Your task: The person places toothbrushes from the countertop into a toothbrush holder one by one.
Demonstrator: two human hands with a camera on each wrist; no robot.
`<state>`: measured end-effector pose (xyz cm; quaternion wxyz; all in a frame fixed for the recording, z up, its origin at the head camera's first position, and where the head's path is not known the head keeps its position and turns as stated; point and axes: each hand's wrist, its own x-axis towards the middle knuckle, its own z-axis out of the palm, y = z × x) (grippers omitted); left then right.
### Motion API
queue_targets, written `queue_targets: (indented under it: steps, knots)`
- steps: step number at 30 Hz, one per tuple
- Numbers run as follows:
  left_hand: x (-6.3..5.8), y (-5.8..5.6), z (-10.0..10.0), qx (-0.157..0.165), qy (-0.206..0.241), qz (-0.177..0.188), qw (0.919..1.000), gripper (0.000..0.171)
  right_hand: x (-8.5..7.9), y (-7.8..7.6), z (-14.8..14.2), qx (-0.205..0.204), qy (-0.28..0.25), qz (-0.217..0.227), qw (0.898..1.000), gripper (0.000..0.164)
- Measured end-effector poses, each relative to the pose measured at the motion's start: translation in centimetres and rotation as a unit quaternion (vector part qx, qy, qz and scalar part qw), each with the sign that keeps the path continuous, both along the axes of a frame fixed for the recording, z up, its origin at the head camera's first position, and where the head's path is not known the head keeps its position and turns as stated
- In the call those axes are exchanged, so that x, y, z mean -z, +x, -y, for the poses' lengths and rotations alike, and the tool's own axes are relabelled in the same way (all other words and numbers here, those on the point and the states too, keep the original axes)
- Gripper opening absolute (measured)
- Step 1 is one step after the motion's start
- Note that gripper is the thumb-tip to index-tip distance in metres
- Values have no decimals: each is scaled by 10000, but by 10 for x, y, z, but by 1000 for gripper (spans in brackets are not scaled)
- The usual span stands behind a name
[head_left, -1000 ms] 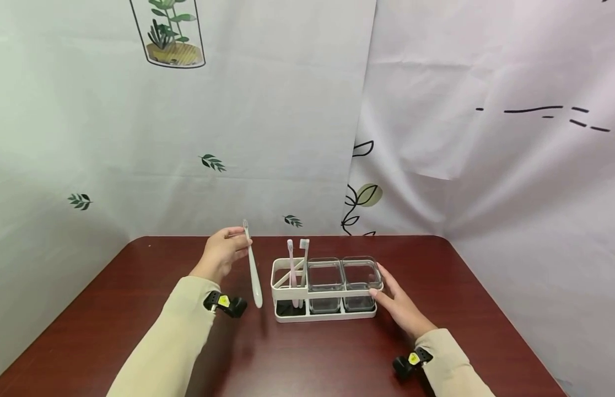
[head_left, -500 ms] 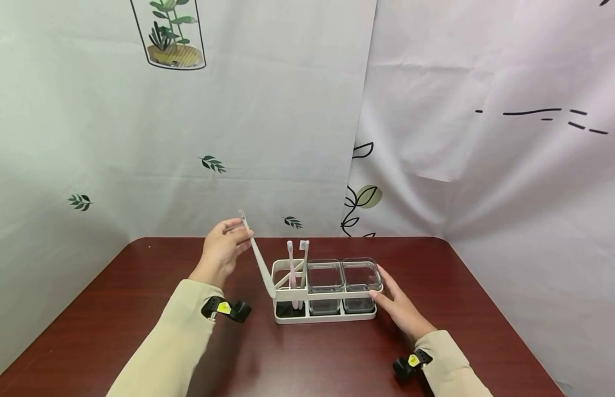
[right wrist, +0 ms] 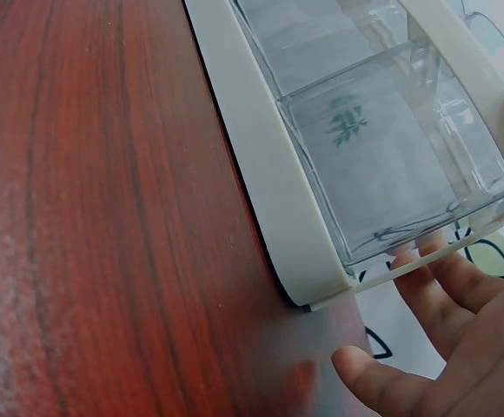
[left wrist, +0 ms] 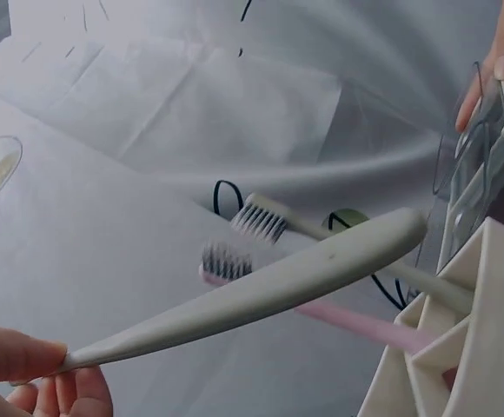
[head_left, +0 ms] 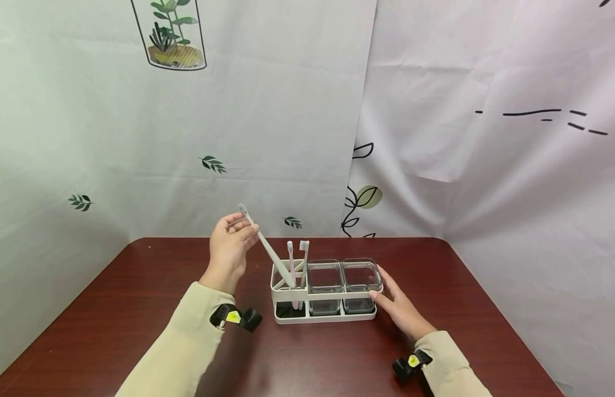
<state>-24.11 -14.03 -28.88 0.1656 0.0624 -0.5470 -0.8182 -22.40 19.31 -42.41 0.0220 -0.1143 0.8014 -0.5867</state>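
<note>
By its thin neck, just below the bristles, my left hand [head_left: 227,251] pinches a pale grey-green toothbrush [head_left: 269,251]. The brush slants down to the right, its thick handle end overlapping the left compartments of a white toothbrush holder [head_left: 290,295]. In that section a pink toothbrush [left wrist: 356,326] and another pale toothbrush [left wrist: 434,282] stand with their heads up. My right hand [head_left: 404,311] grips the holder's right end, thumb on the front rail and fingers behind. Two clear square cups [head_left: 324,277] fill the holder's middle and right places.
The holder stands on a dark red wooden table [head_left: 307,358]. White curtains [head_left: 287,110] printed with leaves hang behind and beside the table. Each wrist wears a black strap with a small camera [head_left: 250,320].
My left hand has moved right and slightly up, tilting the toothbrush so its handle end swung from left of the holder to over its left section. The right hand has stayed put.
</note>
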Motion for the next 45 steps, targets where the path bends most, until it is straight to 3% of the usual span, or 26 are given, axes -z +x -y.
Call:
queue_targets:
  steps: [11,16,26,33,45]
  knots:
    - [9,2,-17,-534,-244,-717,9957,37,1,0,0,-33,15,-166,9999,71]
    - [13,3,-22,-623,-314,-915,9934,37,3,-2,0,-39,104,-203,9997,71]
    - [25,8,-35,-823,-782,-1099,9874,35,4,-3,-1,-30,104,-134,9999,71]
    - [34,15,-45,-996,-1382,-1221,9778,34,4,-3,-1,-19,14,-154,9999,71]
    - [54,21,-52,-872,-2044,-1208,9675,31,6,-4,0,3,-49,-70,10000,72]
